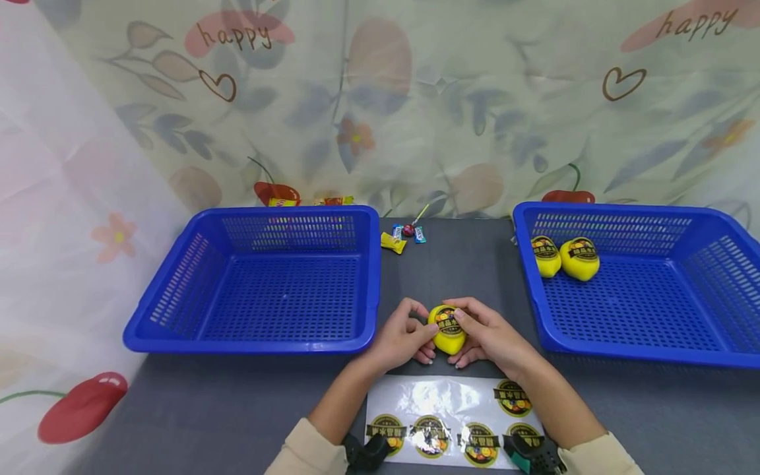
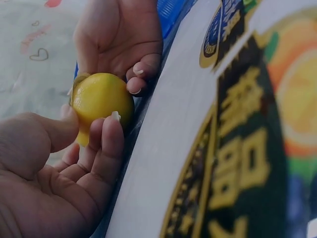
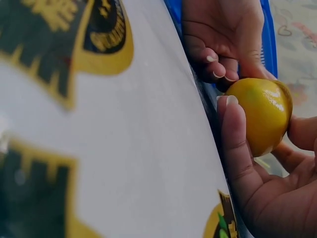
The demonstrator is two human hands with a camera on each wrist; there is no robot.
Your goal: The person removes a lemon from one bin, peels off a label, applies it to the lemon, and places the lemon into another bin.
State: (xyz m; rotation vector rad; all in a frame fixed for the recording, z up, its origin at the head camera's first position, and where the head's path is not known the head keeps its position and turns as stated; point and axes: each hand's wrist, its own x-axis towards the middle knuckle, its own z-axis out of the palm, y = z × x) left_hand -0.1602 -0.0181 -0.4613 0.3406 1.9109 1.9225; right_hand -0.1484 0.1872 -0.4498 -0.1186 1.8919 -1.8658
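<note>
A yellow lemon is held between both hands over the dark table, its pointed end toward the person. On its upper side lies a round black-and-gold label. My left hand grips it from the left, thumb on the label's edge. From the other side my right hand grips it too, its thumb on the label's right part. Both wrist views show curled fingers around the lemon. Just below the hands is a white sheet with several round stickers.
To the left stands a blue basket; another blue basket at right contains two labelled lemons. Between them, toward the back, lie a yellow-wrapped candy, a lollipop and small blue packets. A patterned curtain hangs behind.
</note>
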